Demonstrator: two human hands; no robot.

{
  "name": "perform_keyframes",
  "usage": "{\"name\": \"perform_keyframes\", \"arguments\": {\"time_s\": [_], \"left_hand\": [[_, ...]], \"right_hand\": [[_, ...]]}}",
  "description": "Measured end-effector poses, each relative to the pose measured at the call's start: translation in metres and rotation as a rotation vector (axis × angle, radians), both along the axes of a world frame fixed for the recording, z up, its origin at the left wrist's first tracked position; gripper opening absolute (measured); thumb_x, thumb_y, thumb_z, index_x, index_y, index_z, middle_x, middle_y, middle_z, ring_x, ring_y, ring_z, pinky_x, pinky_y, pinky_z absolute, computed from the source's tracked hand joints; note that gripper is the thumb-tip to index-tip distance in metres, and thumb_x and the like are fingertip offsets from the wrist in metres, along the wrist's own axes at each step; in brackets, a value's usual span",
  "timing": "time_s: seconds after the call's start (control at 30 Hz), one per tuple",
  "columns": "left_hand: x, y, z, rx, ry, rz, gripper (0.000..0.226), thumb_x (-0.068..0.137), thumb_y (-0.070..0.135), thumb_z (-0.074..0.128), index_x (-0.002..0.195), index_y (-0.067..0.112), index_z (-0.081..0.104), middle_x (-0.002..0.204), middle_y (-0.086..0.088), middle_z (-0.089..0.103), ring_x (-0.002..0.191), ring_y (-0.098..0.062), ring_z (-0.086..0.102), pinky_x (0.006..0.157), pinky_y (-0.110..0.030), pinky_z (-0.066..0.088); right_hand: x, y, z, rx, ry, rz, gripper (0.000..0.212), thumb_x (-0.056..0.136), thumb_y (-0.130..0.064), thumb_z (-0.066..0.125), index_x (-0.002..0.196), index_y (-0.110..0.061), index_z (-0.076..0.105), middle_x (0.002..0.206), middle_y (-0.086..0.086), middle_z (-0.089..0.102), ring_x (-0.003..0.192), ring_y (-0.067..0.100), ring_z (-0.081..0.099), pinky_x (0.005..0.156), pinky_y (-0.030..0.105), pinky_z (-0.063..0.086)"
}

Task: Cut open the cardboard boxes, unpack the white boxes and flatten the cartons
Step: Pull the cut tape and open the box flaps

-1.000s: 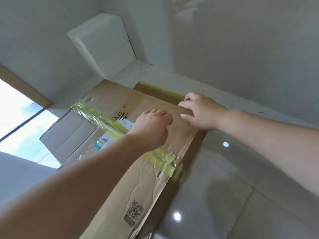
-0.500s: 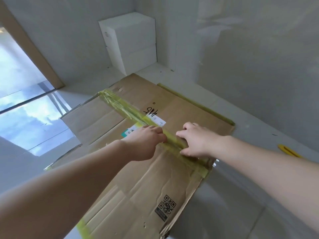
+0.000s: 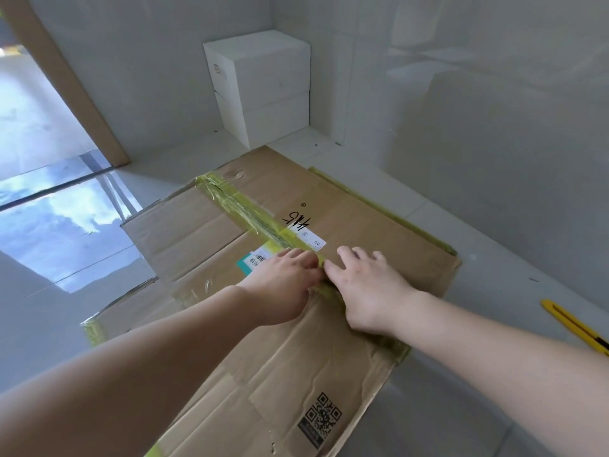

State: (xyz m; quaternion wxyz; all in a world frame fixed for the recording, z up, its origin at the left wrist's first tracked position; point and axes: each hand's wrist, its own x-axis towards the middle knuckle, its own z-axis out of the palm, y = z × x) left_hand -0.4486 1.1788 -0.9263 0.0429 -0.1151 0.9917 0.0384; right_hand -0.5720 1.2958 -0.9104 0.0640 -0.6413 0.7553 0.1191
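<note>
**Carton basically flat now, tape seam getting worked**

Went from a half-raised panel a second ago to lying flat on the floor. Both hands slid back along the yellow tape strip (image 3: 244,211) toward the near side. Means this flattened carton (image 3: 369,225) is about done, just pressing or picking at the seam left, by the look of it.

Left hand (image 3: 283,288) curled knuckles-down on the tape, fingertips tucked under, so can't tell if pinching tape or just pressing. Right hand (image 3: 369,288) spread, fingers straight, pressing the cardboard just beside the seam. Nearly touching each other.

Count:
- 1 carton, flat, mid-floor toward the far corner
- 2 white boxes (image 3: 263,87), stacked in the far corner, already unpacked
- 1 yellow utility knife (image 3: 573,324), lying at the right edge of the floor, well apart from both hands
</note>
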Motion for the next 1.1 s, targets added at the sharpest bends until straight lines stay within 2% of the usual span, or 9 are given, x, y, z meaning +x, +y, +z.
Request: {"name": "perform_keyframes", "arguments": {"time_s": [0.23,0.37,0.5,0.6,0.7,0.8,0.9,1.0,1.1], "left_hand": [[0.004,-0.01,-0.002,-0.068,0.07,-0.026,0.042,0.082,0.027,0.032,0.101,0.026,0.069,0.105,0.002,0.059,0.095,-0.021,0.056,0.083,-0.033,0.046],[0.003,-0.012,-0.008,0.007,0.06,-0.032,0.05,0.088,0.032,0.023,0.124,0.024,0.057,0.125,0.003,0.055,0.118,-0.019,0.05,0.103,-0.033,0.036],[0.001,-0.009,-0.013,0.058,0.031,-0.011,0.051,0.096,0.041,0.022,0.142,0.028,0.038,0.145,0.007,0.041,0.136,-0.014,0.033,0.116,-0.033,0.02],[-0.002,-0.008,-0.016,0.078,0.002,0.017,0.046,0.099,0.042,0.029,0.145,0.033,0.031,0.148,0.011,0.036,0.14,-0.011,0.027,0.118,-0.033,0.013],[-0.005,-0.007,-0.016,0.08,0.018,0.021,0.044,0.099,0.043,0.028,0.142,0.033,0.036,0.144,0.01,0.04,0.137,-0.013,0.031,0.116,-0.031,0.013],[-0.007,-0.008,-0.016,0.09,0.013,0.035,0.046,0.098,0.045,0.024,0.14,0.033,0.039,0.142,0.01,0.042,0.136,-0.012,0.033,0.115,-0.029,0.014],[-0.009,-0.008,-0.02,0.094,0.008,0.041,0.054,0.094,0.048,0.016,0.14,0.032,0.04,0.141,0.009,0.044,0.134,-0.013,0.035,0.115,-0.03,0.017],[-0.009,-0.009,-0.022,0.096,0.011,0.047,0.056,0.093,0.049,0.014,0.137,0.031,0.043,0.137,0.008,0.048,0.132,-0.014,0.038,0.115,-0.031,0.02],[-0.012,-0.011,-0.02,0.078,0.011,0.042,0.052,0.097,0.048,0.014,0.133,0.03,0.046,0.131,0.009,0.051,0.126,-0.013,0.042,0.113,-0.032,0.024]], "right_hand": [[-0.022,0.003,0.037,-0.179,0.069,0.036,0.065,0.083,-0.006,0.039,0.145,-0.015,0.022,0.133,0.009,0.038,0.11,0.029,0.051,0.083,0.038,0.048],[-0.063,0.004,0.058,-0.497,0.235,0.153,0.05,0.079,0.0,0.028,0.117,0.003,0.059,0.117,0.022,0.057,0.087,0.038,0.063,0.063,0.04,0.054],[-0.115,0.002,0.062,-0.623,0.447,0.175,0.044,0.083,0.003,0.029,0.111,0.011,0.063,0.126,0.028,0.056,0.111,0.043,0.058,0.096,0.05,0.047],[-0.142,-0.003,0.062,-0.424,0.522,-0.04,0.061,0.086,-0.007,0.014,0.14,0.004,0.039,0.153,0.025,0.021,0.142,0.04,0.021,0.116,0.051,0.013],[-0.169,-0.003,0.037,-0.091,0.418,-0.303,0.06,0.099,-0.035,0.025,0.153,-0.014,0.009,0.158,0.012,-0.015,0.146,0.029,-0.012,0.117,0.045,-0.004],[-0.175,0.0,-0.001,0.069,0.055,-0.444,0.073,0.096,-0.059,0.024,0.153,-0.018,0.002,0.159,0.007,-0.015,0.147,0.024,-0.01,0.118,0.039,0.002],[-0.164,0.003,-0.034,0.109,-0.246,-0.573,0.077,0.094,-0.063,0.025,0.152,-0.015,0.007,0.16,0.008,0.008,0.145,0.027,0.016,0.115,0.039,0.019],[-0.161,0.0,-0.042,0.095,-0.266,-0.636,0.077,0.093,-0.064,0.026,0.15,-0.013,0.014,0.154,0.011,0.028,0.139,0.029,0.032,0.109,0.041,0.031],[-0.147,-0.006,-0.034,0.021,-0.072,-0.47,0.075,0.096,-0.056,0.03,0.152,-0.014,0.003,0.159,0.013,0.007,0.146,0.029,0.012,0.118,0.043,0.017]]}}
